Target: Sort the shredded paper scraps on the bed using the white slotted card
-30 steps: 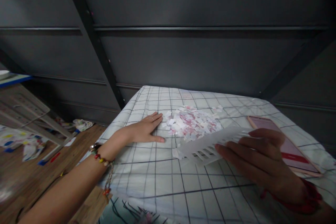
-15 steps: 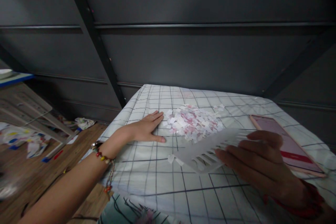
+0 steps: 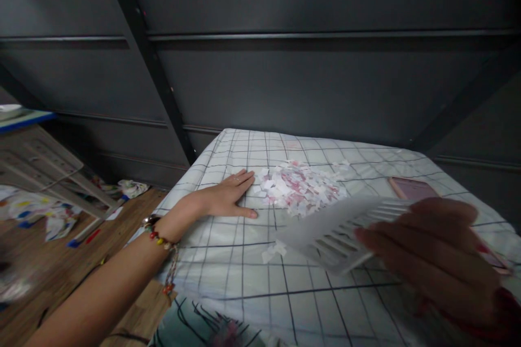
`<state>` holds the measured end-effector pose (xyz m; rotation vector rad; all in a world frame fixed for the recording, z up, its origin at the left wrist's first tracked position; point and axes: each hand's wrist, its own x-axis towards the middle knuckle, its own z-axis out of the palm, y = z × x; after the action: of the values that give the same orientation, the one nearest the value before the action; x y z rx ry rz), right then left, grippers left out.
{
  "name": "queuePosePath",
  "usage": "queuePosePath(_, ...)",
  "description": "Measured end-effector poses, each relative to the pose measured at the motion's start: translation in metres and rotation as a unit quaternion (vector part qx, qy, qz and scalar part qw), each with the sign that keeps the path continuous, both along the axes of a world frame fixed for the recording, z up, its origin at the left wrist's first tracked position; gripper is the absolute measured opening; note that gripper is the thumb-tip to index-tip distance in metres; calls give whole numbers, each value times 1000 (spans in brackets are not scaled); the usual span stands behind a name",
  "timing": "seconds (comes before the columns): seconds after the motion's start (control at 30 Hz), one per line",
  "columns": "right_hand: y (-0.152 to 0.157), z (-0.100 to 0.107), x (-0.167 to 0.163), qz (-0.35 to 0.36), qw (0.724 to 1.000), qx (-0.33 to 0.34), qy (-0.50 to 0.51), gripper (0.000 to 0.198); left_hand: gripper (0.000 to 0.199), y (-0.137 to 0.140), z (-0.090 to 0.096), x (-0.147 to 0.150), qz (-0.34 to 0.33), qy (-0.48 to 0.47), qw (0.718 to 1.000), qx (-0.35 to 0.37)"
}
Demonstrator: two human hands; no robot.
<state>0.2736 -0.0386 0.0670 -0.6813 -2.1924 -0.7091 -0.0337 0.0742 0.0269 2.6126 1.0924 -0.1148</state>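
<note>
A flat white slotted plastic piece (image 3: 345, 236), shaped somewhat like a scoop, is held by its right end in my right hand (image 3: 439, 255). The hand is blurred, with its fingers closed on the piece. It is tilted above the checked cloth, in front of a heap of torn white and pink paper bits (image 3: 301, 187). My left hand (image 3: 228, 196) lies flat on the cloth just left of the heap, fingers stretched out and thumb apart, holding nothing. A few loose paper scraps (image 3: 273, 251) lie near the piece's left end.
The white checked cloth (image 3: 228, 282) covers the surface before me. A phone in a pink case (image 3: 415, 188) lies at the right, partly behind my right hand. A dark panelled wall (image 3: 301, 92) rises at the back. On the left stand a blue-edged table (image 3: 32, 119) and floor clutter (image 3: 52, 217).
My right hand has moved right and slightly nearer with the white slotted piece, covering more of the phone. The left hand stays in place.
</note>
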Motion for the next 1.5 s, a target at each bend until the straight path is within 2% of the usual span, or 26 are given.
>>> queuePosePath(0.13, 15, 5, 17, -50, 994, 82, 46, 17, 98, -1, -3, 3, 3, -34, 999, 30)
queuePosePath(0.2, 23, 8, 22, -78, 992, 94, 21, 19, 96, -3, -2, 6, -4, -57, 997, 47)
queuePosePath(0.3, 28, 12, 26, -81, 992, 97, -13, 19, 95, -7, -2, 11, -34, -83, 995, 53)
queuePosePath(0.53, 19, 16, 24, -34, 994, 67, -82, 23, 95, -11, -5, 15, -63, -100, 992, 47)
queuePosePath(0.7, 20, 16, 26, -53, 993, 78, -71, 22, 95, -12, -3, 17, -70, -102, 991, 46)
queuePosePath(0.9, 22, 12, 31, -43, 995, 1, -87, 30, 93, -11, -5, 16, -83, -105, 990, 52)
queuePosePath(1.03, 20, 16, 31, -51, 995, 31, -79, 26, 91, -11, -5, 17, -87, -106, 989, 52)
queuePosePath(1.23, 23, 16, 33, -51, 995, -1, -86, 24, 93, -14, -3, 19, -86, -100, 990, 45)
queuePosePath(1.4, 22, 19, 35, -52, 996, 33, -69, 31, 98, -15, -2, 19, -95, -96, 990, 46)
queuePosePath(1.5, 23, 16, 37, -68, 995, 9, -72, 32, 96, -16, 0, 20, -97, -98, 990, 42)
